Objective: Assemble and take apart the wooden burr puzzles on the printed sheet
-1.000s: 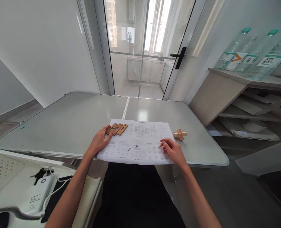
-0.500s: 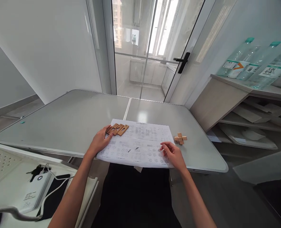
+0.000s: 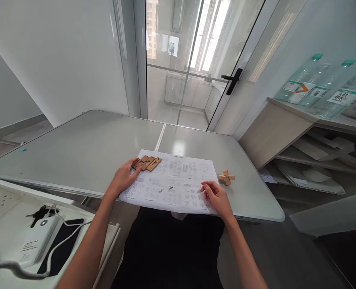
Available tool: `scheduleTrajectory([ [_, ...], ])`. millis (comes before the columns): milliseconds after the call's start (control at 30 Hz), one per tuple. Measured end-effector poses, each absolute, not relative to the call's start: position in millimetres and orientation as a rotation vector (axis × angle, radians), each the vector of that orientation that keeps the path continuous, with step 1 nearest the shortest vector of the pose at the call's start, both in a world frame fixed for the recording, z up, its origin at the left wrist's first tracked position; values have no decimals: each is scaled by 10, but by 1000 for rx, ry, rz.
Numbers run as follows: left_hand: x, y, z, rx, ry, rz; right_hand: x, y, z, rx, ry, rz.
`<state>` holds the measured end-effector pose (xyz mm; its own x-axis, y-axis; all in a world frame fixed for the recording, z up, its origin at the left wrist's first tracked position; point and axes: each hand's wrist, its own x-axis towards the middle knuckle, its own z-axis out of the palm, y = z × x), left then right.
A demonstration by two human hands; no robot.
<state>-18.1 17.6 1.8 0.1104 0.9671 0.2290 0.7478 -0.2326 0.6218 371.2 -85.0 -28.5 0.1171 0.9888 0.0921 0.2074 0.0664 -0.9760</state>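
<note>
A printed instruction sheet [image 3: 166,180] with rows of small diagrams lies flat at the table's near edge. My left hand [image 3: 124,176] rests over its left side, fingers stretched out and touching the leftmost of several flat wooden puzzle pieces [image 3: 154,163]. These brown pieces have cut-out slots and lie side by side; the hand partly covers them. On the sheet's right part is my right hand [image 3: 216,197], its fingers loosely bent and apart, with nothing seen in them. Just beyond it, off the sheet's right edge, sits an interlocking wooden block puzzle [image 3: 226,177] of crossed light bars.
The grey table [image 3: 105,140] reaches toward a glass door [image 3: 184,88]. At lower left, a white surface [image 3: 3,224] holds a power bank [image 3: 37,239], keys [image 3: 41,214], a cable and a black phone-like slab [image 3: 60,249]. Plastic bottles [image 3: 345,98] stand on a shelf at right.
The camera view has shifted slightly, so the table contents appear a little further left. Both hands keep nearly the same pose, and the wooden pieces have not visibly moved on the table.
</note>
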Motion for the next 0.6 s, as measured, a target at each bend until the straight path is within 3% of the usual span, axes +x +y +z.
scheduleTrajectory([
  [600,-189,174,4,2078,1692,853,3721,-836,-291,-1314,-1271,940],
])
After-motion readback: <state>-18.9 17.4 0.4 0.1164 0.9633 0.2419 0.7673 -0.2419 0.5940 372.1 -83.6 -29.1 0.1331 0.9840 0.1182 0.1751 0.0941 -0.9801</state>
